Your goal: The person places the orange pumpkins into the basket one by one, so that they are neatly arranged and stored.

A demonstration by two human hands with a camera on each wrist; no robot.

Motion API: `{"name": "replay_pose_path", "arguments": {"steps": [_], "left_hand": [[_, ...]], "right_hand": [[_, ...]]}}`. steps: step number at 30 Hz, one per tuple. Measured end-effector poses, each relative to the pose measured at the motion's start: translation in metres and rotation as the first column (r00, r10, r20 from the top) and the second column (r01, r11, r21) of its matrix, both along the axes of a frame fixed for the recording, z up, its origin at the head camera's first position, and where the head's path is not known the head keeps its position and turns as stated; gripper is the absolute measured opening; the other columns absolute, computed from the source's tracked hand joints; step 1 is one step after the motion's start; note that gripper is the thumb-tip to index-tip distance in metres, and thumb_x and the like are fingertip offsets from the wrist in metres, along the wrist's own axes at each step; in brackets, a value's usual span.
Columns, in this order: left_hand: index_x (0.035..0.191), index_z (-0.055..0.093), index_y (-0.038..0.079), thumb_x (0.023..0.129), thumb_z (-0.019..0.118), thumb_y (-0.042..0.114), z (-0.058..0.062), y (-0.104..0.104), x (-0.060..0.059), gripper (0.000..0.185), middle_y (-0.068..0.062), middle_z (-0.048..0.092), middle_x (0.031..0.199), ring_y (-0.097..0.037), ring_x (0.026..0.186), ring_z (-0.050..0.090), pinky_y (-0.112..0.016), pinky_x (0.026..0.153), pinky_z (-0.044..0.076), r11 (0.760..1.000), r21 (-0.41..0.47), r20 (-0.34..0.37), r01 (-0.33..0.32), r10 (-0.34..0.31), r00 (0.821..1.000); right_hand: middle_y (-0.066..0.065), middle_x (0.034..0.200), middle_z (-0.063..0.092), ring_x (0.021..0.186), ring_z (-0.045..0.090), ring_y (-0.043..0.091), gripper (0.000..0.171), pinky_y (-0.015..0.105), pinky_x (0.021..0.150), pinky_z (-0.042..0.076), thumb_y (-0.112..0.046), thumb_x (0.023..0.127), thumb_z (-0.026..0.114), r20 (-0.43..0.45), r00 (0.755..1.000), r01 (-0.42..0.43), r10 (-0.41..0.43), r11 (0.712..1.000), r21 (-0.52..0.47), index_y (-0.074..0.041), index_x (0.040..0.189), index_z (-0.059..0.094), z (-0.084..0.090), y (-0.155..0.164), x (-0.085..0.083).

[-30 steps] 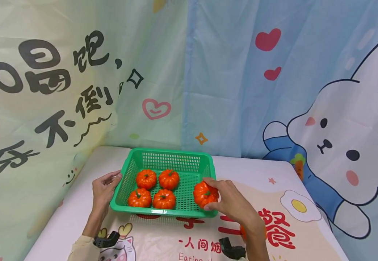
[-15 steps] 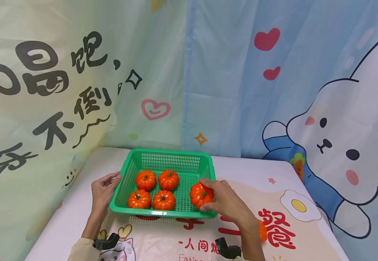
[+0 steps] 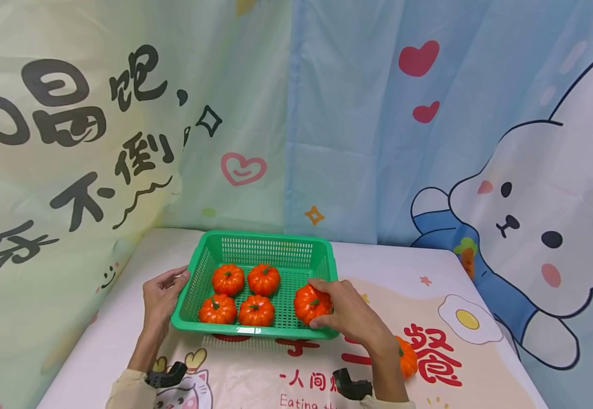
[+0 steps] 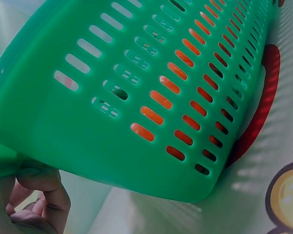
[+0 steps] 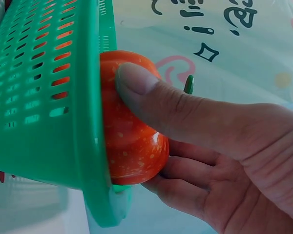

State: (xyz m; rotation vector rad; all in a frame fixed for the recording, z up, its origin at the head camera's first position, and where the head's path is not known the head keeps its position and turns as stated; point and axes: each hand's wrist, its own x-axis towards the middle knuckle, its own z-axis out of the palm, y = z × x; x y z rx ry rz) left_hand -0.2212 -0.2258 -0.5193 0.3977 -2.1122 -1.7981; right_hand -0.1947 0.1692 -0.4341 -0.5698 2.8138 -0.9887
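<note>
A green plastic basket (image 3: 255, 329) with slotted walls stands on the table, holding several small orange pumpkins (image 3: 217, 309) grouped in its left half. At its left rim, my left hand (image 3: 162, 295) grips the edge, with curled fingers (image 4: 41, 180) under the rim in the left wrist view. My right hand (image 3: 350, 311) holds another orange pumpkin (image 3: 310, 305) over the right part of the basket. In the right wrist view, the thumb (image 5: 141, 90) lies across that pumpkin (image 5: 136, 151), its green stem pointing away, and the basket's rim hides part of it.
One more pumpkin (image 3: 407, 359) lies on the printed tablecloth (image 3: 307, 363), partly behind my right forearm. Patterned curtains (image 3: 337, 142) close off the back and left side, right behind the basket. Each wrist wears a black camera mount (image 3: 351, 386).
My right hand has moved left with its pumpkin, from the basket's right rim to further inside. More of the loose pumpkin shows beside my forearm. My left hand stays at the rim.
</note>
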Motion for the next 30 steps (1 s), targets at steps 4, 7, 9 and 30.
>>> {"name": "replay_pose_path", "arguments": {"steps": [4, 7, 9, 30], "left_hand": [[0.132, 0.077, -0.003, 0.104, 0.076, 0.018, 0.001, 0.001, 0.000, 0.035, 0.022, 0.071, 0.080, 0.001, 0.074, 0.066, -0.016, 0.063, 0.055, 1.000, 0.002, -0.011, 0.003, -0.003, 1.000], [0.131, 0.077, -0.003, 0.104, 0.077, 0.018, 0.000, 0.001, 0.000, 0.035, 0.022, 0.072, 0.079, 0.001, 0.073, 0.066, -0.016, 0.063, 0.055, 1.000, 0.009, -0.019, 0.008, -0.008, 1.000], [0.131, 0.077, -0.004, 0.104, 0.077, 0.018, 0.000, 0.001, 0.000, 0.035, 0.022, 0.072, 0.079, 0.001, 0.073, 0.066, -0.016, 0.063, 0.056, 1.000, 0.013, -0.022, 0.009, -0.008, 1.000], [0.131, 0.077, -0.004, 0.104, 0.077, 0.018, 0.000, 0.000, 0.000, 0.035, 0.022, 0.071, 0.078, 0.001, 0.073, 0.066, -0.016, 0.064, 0.055, 1.000, 0.008, -0.014, 0.000, 0.000, 1.000]], "right_hand": [[0.005, 0.136, 0.074, 0.123, 0.056, 0.030, 0.075, 0.052, 0.104, 0.059, -0.018, 0.080, 0.099, 0.024, 1.000, 0.012, -0.012, 1.000, -0.006, -0.008, 0.148, 0.069, -0.004, -0.001, 0.000], [0.006, 0.137, 0.073, 0.124, 0.056, 0.030, 0.075, 0.053, 0.106, 0.058, -0.018, 0.080, 0.099, 0.033, 0.999, 0.011, -0.011, 1.000, -0.003, -0.008, 0.148, 0.068, -0.006, -0.003, -0.001], [0.006, 0.137, 0.073, 0.125, 0.057, 0.030, 0.075, 0.054, 0.108, 0.057, -0.018, 0.080, 0.099, 0.031, 1.000, 0.003, -0.003, 1.000, 0.000, -0.008, 0.148, 0.068, -0.007, -0.003, -0.002], [0.010, 0.134, 0.073, 0.122, 0.061, 0.028, 0.073, 0.052, 0.106, 0.058, -0.018, 0.081, 0.098, 0.008, 0.998, -0.069, 0.069, 0.998, -0.011, -0.002, 0.146, 0.069, -0.020, -0.008, -0.012]]}}
